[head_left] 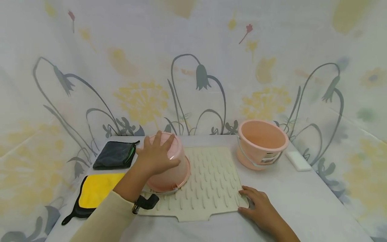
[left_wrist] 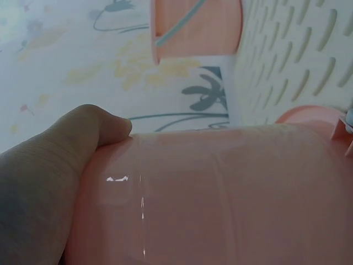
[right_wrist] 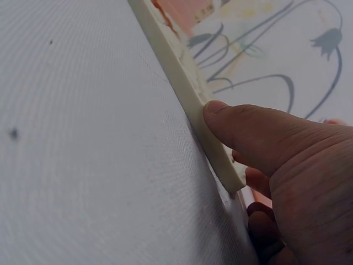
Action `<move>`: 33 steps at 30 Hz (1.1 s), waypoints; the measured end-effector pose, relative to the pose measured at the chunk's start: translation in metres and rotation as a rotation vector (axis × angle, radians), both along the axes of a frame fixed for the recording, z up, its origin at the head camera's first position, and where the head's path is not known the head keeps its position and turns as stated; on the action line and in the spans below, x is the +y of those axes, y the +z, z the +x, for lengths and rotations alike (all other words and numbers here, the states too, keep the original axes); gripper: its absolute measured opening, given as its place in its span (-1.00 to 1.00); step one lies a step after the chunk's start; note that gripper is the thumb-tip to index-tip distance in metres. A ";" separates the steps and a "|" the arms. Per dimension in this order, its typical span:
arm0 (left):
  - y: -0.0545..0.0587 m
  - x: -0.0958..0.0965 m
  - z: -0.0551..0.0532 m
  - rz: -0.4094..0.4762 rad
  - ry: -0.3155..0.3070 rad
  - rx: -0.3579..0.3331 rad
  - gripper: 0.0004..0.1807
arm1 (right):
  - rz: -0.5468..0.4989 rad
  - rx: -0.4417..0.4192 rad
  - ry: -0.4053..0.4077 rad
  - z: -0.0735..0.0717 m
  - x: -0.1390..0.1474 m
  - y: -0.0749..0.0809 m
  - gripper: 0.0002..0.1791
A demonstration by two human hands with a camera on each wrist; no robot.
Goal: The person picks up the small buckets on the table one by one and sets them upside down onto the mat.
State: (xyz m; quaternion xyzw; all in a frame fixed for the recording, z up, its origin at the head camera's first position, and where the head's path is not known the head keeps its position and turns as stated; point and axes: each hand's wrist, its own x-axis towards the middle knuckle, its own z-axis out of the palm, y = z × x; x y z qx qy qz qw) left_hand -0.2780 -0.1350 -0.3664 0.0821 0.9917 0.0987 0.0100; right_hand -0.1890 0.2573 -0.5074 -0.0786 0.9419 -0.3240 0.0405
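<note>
Presumably light and slick, the upturned bucket (head_left: pixel 168 176) suits the spread left grip (head_left: pixel 155 156) across its base, while the right grip (head_left: pixel 258 205) pinches the stiff-looking board's near-right corner.

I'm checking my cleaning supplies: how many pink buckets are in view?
2. One pink bucket stands upside down on the cream board, under the left hand; the other bucket stands upright, right of the board. Another could be hidden inside the upturned one.

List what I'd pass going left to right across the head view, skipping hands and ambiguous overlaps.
Yellow-and-black cloth → overturned pink bucket → upright pink bucket → white block.
</note>
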 end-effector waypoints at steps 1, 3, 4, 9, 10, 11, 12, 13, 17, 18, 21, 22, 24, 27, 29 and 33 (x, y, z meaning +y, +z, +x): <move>0.000 0.000 0.000 0.003 0.000 -0.007 0.08 | 0.002 -0.003 0.000 0.000 0.000 0.001 -0.26; 0.000 0.000 -0.001 0.004 0.002 -0.012 0.08 | -0.003 -0.006 0.006 0.000 0.000 0.001 -0.26; 0.001 0.000 -0.002 0.001 0.004 -0.013 0.08 | -0.006 -0.006 0.009 0.000 0.000 0.001 -0.25; 0.001 0.001 -0.005 -0.009 0.004 -0.024 0.08 | -0.013 -0.010 0.017 0.001 -0.002 0.000 -0.24; 0.000 0.001 -0.006 -0.009 0.001 -0.028 0.08 | -0.010 -0.012 0.013 0.001 -0.002 0.000 -0.24; 0.000 0.002 -0.007 -0.007 -0.001 -0.031 0.08 | -0.007 -0.014 0.013 0.002 -0.001 0.001 -0.24; 0.000 0.002 -0.007 -0.004 -0.002 -0.034 0.08 | -0.002 -0.013 0.012 0.002 -0.001 0.001 -0.24; 0.000 0.003 -0.008 -0.004 -0.001 -0.035 0.08 | 0.001 -0.013 0.012 0.002 -0.001 0.002 -0.24; -0.001 0.005 -0.011 0.005 0.007 -0.035 0.07 | 0.004 -0.011 0.021 0.004 0.000 0.004 -0.24; -0.002 0.005 -0.011 0.005 0.009 -0.034 0.07 | 0.002 -0.011 0.022 0.004 -0.001 0.004 -0.24; 0.000 0.005 -0.010 0.015 0.014 -0.040 0.07 | 0.001 -0.013 0.020 0.003 -0.001 0.004 -0.25; 0.000 0.006 -0.010 0.018 0.016 -0.043 0.07 | 0.001 -0.015 0.018 0.003 -0.001 0.004 -0.25; 0.001 0.006 -0.009 0.024 0.016 -0.047 0.07 | 0.003 -0.015 0.016 0.003 -0.001 0.004 -0.26; 0.003 0.006 -0.009 0.036 0.014 -0.057 0.07 | 0.009 -0.009 0.013 0.002 0.000 0.003 -0.26; 0.004 0.006 -0.010 0.043 0.009 -0.066 0.07 | 0.004 -0.010 0.008 0.002 0.001 0.002 -0.26; 0.008 0.005 -0.009 0.083 0.006 -0.072 0.06 | -0.001 -0.028 0.007 0.000 0.002 0.003 -0.25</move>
